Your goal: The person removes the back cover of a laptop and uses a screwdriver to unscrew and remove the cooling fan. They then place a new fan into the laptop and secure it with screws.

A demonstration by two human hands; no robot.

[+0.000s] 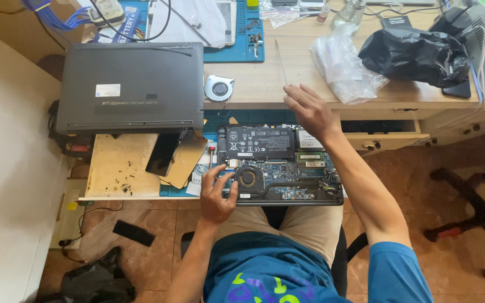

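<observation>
Lying under left hand (218, 193): opened laptop (279, 165)

Landmark: closed grey laptop (130, 87) on desk. Just right of it, loose round fan (219, 88). Behind it, blue mat (237, 39) and blue cables (51, 14). Far right of it, clear plastic bag (343, 64), then black plastic bag (413, 56). Below it, pull-out wooden shelf (116, 168) bearing dark phone (161, 154).
</observation>
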